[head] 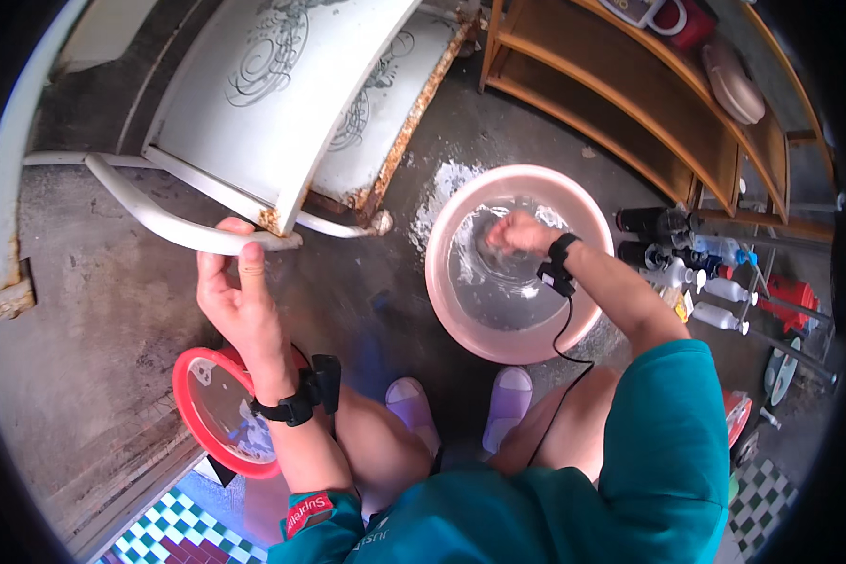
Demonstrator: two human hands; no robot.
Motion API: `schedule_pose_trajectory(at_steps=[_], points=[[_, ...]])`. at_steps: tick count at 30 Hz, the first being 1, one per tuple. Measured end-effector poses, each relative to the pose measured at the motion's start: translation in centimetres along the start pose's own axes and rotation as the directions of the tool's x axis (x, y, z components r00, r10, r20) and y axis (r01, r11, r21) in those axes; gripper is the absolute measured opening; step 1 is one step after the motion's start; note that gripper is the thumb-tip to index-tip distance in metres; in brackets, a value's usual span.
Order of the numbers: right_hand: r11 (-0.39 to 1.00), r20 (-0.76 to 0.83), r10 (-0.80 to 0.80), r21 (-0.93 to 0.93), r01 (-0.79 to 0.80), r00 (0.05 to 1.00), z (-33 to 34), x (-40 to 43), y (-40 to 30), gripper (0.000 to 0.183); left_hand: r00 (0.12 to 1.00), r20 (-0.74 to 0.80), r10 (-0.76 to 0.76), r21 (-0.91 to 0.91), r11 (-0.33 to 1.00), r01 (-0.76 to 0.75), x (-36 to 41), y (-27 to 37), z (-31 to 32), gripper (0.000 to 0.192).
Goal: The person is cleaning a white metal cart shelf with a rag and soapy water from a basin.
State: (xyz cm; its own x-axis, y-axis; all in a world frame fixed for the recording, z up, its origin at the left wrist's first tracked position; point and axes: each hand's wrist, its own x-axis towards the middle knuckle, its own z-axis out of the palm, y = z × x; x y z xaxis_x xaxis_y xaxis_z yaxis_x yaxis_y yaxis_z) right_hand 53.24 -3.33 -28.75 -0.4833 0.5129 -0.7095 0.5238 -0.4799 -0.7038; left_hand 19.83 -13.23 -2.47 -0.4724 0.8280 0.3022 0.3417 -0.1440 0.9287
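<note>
My left hand [243,303] is closed around the white tubular metal leg [176,229] of a rack, thumb on the near side. The rack's white panels [254,92] carry dark scroll patterns, and rust shows along their edges. Over on the right, my right hand [520,234] is at the water inside a pink plastic basin [458,331]. Its fingers are curled and blurred. Whether something greyish under them is held cannot be made out. The water [493,303] looks cloudy and rippled.
A red bucket [187,416] with water stands beside my left leg. Wooden shelves [606,92] are at the upper right, with several bottles [722,317] on a metal rack below them. Wet patches mark the concrete floor [113,338]. A cable [560,416] hangs from my right wrist.
</note>
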Motion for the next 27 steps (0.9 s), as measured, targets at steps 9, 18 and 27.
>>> schedule_pose_trajectory(at_steps=[9, 18, 27], points=[[0.786, -0.103, -0.572, 0.214, 0.58, 0.814, -0.2, 2.9, -17.7, 0.022, 0.999, -0.027, 0.034, -0.008, 0.999, -0.035, 0.7, 0.4, 0.8, 0.023], [0.618, -0.282, -0.603, -0.757, 0.212, 0.746, 1.3, 15.6, -26.3, 0.036, 0.998, -0.013, 0.067, 0.014, 0.998, -0.067, 0.6, 0.1, 1.5, 0.026], [0.807, -0.487, -0.386, -0.59, 0.031, 0.784, 3.4, 20.1, -27.0, 0.086, 0.996, 0.017, 0.085, 0.068, 0.994, -0.085, 0.4, -0.3, -0.2, 0.031]])
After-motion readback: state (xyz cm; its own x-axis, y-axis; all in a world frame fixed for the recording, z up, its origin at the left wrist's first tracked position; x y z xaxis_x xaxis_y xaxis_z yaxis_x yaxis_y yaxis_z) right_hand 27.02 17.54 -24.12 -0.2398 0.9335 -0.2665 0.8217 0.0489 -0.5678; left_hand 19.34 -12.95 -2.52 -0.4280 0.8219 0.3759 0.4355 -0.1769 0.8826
